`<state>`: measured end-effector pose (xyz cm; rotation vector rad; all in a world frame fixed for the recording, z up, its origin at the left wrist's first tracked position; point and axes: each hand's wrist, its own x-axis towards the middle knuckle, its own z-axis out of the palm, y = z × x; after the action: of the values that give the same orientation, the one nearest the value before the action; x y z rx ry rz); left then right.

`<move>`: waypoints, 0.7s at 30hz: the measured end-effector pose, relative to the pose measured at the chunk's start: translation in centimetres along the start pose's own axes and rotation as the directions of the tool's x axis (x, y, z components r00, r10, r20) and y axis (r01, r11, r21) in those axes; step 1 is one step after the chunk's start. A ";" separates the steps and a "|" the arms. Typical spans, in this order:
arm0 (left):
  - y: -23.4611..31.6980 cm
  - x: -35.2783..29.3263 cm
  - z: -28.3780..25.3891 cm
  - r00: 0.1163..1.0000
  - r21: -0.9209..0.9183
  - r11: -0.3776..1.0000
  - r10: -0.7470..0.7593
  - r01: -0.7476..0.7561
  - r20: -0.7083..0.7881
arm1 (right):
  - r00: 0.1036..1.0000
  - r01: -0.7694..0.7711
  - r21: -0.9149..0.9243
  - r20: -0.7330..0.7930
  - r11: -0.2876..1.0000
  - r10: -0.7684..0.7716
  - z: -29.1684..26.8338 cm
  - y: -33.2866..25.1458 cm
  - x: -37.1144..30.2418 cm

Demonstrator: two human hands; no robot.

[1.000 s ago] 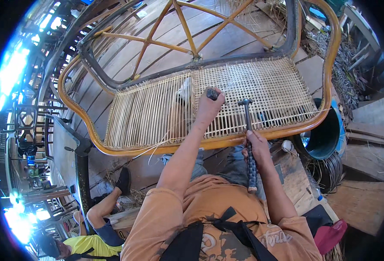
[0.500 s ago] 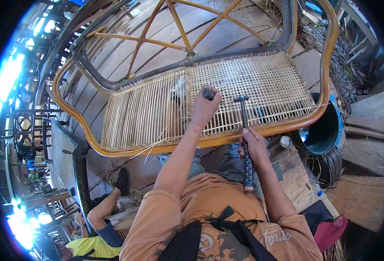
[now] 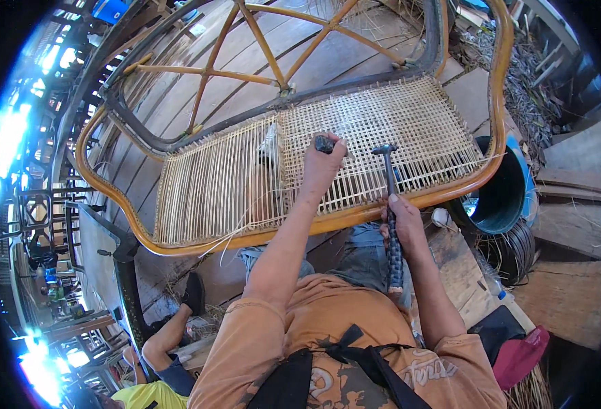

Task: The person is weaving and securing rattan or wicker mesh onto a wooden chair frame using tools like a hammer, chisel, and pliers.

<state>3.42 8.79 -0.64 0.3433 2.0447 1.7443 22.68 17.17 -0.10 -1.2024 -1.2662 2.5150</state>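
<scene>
Over the woven cane panel [image 3: 375,119], my left hand [image 3: 322,167] is closed around a short dark-handled tool [image 3: 324,144]. Its working end is hidden under the fist. My right hand [image 3: 407,225] grips a hammer [image 3: 394,255] by its dark, textured handle, with the metal head up over the panel's right half. The panel sits in a curved, varnished rattan frame [image 3: 355,220]. Crossed weave covers its right part, while mainly upright strands [image 3: 205,187] run across the left part. Loose pale cane strips [image 3: 231,240] hang over the front rail.
Crossed rattan poles [image 3: 208,70] rise behind the panel above a plank floor. To the right stand a dark green bucket [image 3: 498,198] and a coil of dark strands [image 3: 508,255]. A red cloth item [image 3: 522,358] lies lower right. Another person's leg [image 3: 167,341] stretches out at lower left.
The panel and frame sit a little further left in the picture. Relative to them, the hammer has shifted slightly right. Both hands keep their holds.
</scene>
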 end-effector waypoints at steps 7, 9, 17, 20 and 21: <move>-0.5 0.4 1.5 0.999 0.036 0.999 -0.036 0.036 0.022 | 1.000 0.017 0.011 0.020 1.000 -0.017 0.0 -0.1 0.3; -0.2 0.3 1.7 0.997 0.208 0.975 0.077 -0.077 0.009 | 0.996 -0.085 -0.026 0.011 0.996 0.085 1.0 -0.5 0.1; -1.1 1.0 1.6 0.995 0.172 0.980 0.097 -0.100 0.026 | 0.994 -0.096 -0.029 0.043 0.995 0.098 0.7 -0.9 0.2; -0.4 1.2 1.5 0.998 0.090 0.994 0.059 -0.058 -0.008 | 0.995 -0.091 -0.066 0.036 0.994 0.093 -0.2 -1.2 0.3; 0.2 1.1 1.7 0.999 0.013 1.000 0.028 -0.028 -0.017 | 0.999 -0.038 -0.042 -0.001 0.998 0.038 -0.4 -1.0 0.3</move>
<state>3.22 10.80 -0.81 0.3639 2.0729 1.7575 22.49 18.24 0.29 -1.2469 -1.3154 2.5266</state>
